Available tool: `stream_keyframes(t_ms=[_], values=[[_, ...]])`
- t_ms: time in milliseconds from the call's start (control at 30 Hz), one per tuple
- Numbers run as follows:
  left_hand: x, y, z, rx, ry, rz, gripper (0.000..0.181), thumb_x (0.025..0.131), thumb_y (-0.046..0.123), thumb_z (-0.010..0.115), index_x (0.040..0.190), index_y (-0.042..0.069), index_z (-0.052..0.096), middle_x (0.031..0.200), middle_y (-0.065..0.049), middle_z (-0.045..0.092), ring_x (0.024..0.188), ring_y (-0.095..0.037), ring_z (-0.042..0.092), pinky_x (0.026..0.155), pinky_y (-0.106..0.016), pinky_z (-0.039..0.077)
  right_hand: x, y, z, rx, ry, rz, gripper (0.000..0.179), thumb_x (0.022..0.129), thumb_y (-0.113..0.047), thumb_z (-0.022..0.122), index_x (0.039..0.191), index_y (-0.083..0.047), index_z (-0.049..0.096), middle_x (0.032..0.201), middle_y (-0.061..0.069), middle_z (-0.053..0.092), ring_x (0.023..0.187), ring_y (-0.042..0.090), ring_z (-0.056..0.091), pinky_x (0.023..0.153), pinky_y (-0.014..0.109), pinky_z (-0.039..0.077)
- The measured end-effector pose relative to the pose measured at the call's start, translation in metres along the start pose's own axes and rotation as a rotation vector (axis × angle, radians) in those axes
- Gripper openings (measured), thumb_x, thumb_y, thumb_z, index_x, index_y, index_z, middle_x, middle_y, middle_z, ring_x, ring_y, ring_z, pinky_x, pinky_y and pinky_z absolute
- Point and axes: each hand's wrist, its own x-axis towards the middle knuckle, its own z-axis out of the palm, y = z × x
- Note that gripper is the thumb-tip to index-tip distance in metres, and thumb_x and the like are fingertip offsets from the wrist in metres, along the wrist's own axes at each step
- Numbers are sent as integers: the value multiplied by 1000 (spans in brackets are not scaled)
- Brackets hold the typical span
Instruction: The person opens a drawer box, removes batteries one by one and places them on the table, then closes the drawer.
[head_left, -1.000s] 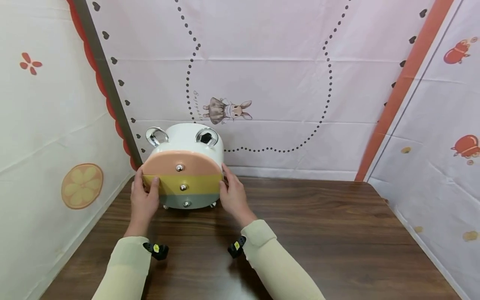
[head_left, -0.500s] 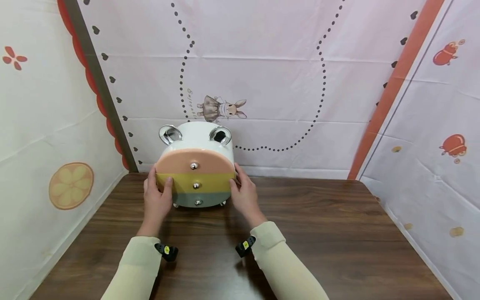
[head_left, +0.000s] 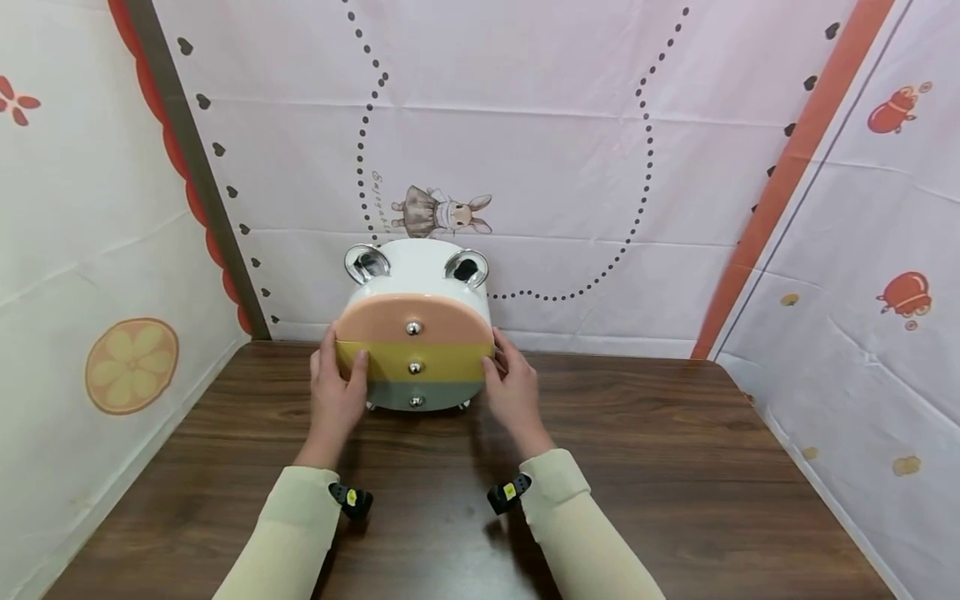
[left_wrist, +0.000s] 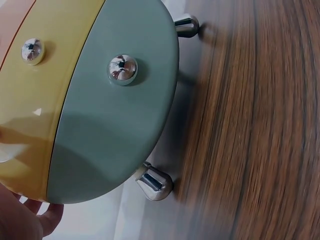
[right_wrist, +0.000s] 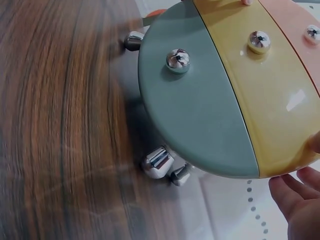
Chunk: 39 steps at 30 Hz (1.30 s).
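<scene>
A rounded storage box with three drawers (head_left: 415,312), peach on top, yellow in the middle and grey-green below, stands upright toward the back of the table. Each drawer front has a chrome knob (left_wrist: 122,69), and two chrome rings (head_left: 467,267) stick up like ears from the white shell. My left hand (head_left: 335,400) grips its left side, thumb on the yellow front and fingers round the edge. On the opposite side my right hand (head_left: 516,392) holds it the same way. Short chrome feet (right_wrist: 157,162) show beneath the box in both wrist views.
The brown wood-grain table (head_left: 660,467) stretches to the right and toward me. A printed cloth wall (head_left: 555,183) rises close behind the box, with further cloth walls at left and right. Black wrist cameras (head_left: 352,500) hang under both cuffs.
Both hands have moved the drawer box to the right along the back of the table, keeping their grip on its sides. The head view has shifted slightly too.
</scene>
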Motion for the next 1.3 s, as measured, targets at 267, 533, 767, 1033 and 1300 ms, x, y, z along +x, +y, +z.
stream_keyframes(t_ms=[267, 533, 767, 1033, 1300], values=[[0, 10, 17, -8, -24, 34, 67, 98, 42, 51, 155, 34, 18, 139, -23, 34, 119, -43, 46, 101, -63, 37, 3, 8, -19, 23, 50, 11, 43, 94, -9, 62, 136, -13, 57, 132, 11, 62, 113, 25, 65, 89, 34, 55], [-2, 20, 34, -6, -64, 74, 67, 98, 39, 52, 155, 34, 17, 139, -23, 34, 117, -44, 48, 99, -62, 40, 5, 16, -40, 5, 94, 35, 39, 94, -14, 63, 132, -15, 61, 126, 10, 66, 110, 24, 67, 87, 40, 56], [-3, 26, 46, -4, -99, 89, 68, 98, 38, 52, 155, 35, 15, 139, -24, 33, 116, -45, 49, 98, -62, 41, 6, 25, -54, 1, 113, 58, 37, 94, -18, 63, 131, -16, 62, 124, 7, 67, 109, 23, 67, 88, 38, 56], [-7, 30, 61, 15, -122, 117, 70, 98, 35, 53, 155, 34, 14, 136, -25, 36, 114, -44, 50, 97, -61, 42, 6, 34, -67, 42, 170, 68, 35, 92, -15, 65, 127, -15, 65, 120, 9, 69, 106, 23, 68, 86, 36, 56], [-13, 29, 72, 5, -131, 156, 72, 98, 32, 55, 156, 31, 14, 138, -26, 35, 117, -44, 49, 98, -61, 42, 4, 41, -76, 46, 191, 115, 34, 93, -19, 65, 127, -18, 65, 118, 5, 69, 105, 18, 67, 86, 31, 55]])
